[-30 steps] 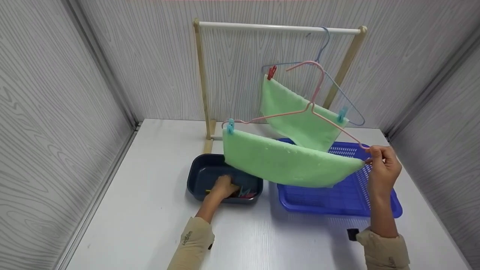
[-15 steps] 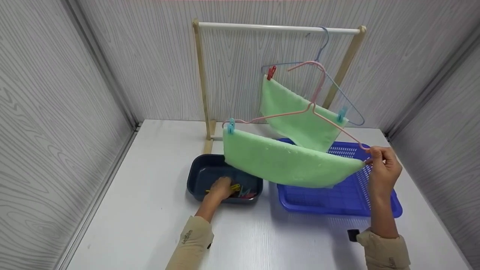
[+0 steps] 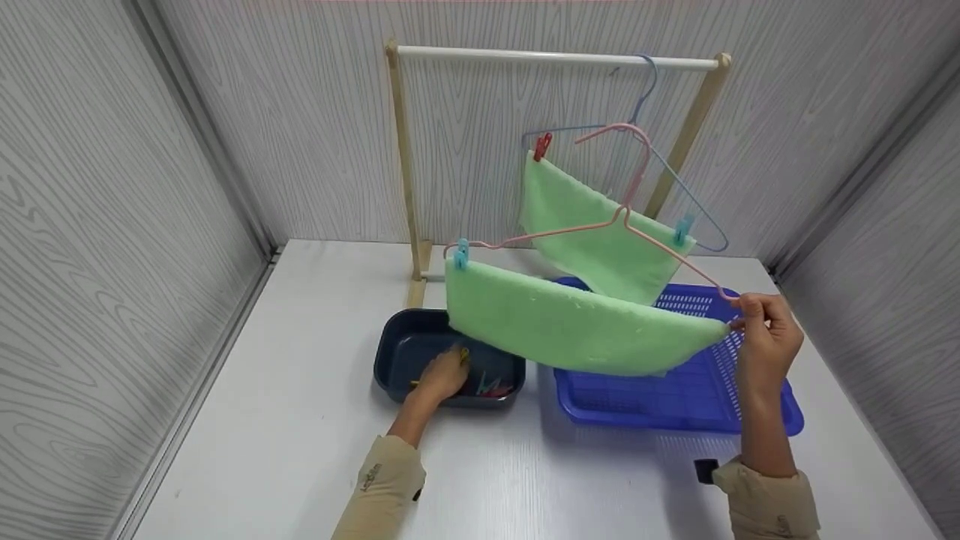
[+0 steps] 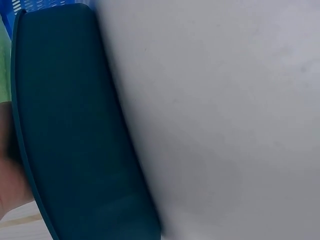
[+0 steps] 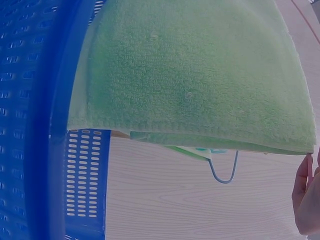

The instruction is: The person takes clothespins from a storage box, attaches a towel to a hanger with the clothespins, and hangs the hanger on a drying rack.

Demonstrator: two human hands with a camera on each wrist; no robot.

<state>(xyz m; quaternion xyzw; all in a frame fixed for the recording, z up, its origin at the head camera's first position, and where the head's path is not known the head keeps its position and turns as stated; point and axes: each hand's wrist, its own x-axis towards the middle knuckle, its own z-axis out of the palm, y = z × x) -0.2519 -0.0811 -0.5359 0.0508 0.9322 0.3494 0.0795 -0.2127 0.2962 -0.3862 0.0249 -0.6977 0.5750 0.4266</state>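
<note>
In the head view my left hand [image 3: 444, 373] is inside the dark bin [image 3: 397, 375] and pinches a yellow clothespin [image 3: 464, 355]. The left wrist view catches mostly the bin's outer wall [image 4: 75, 130], with part of the hand behind its rim. My right hand [image 3: 769, 337] pinches the right end of a pink hanger [image 3: 562, 228] together with the corner of a light green towel [image 3: 577, 322]. A light blue clothespin [image 3: 461, 254] fastens the towel's other corner to the hanger's left end. The right wrist view has the towel [image 5: 200, 75] up close.
Behind stands a rack with a white rail [image 3: 525, 54]. From it hangs a blue hanger [image 3: 694, 196] with a second green towel [image 3: 592, 225], fastened by a red clothespin [image 3: 542, 146] and a blue one. A blue basket [image 3: 637, 405] lies below; other clothespins [image 3: 495, 388] are in the bin.
My left hand has picked up the yellow clothespin from among the others and turned it to point away from me, shifting slightly inside the bin. The right hand, hanger and towel stay nearly still.
</note>
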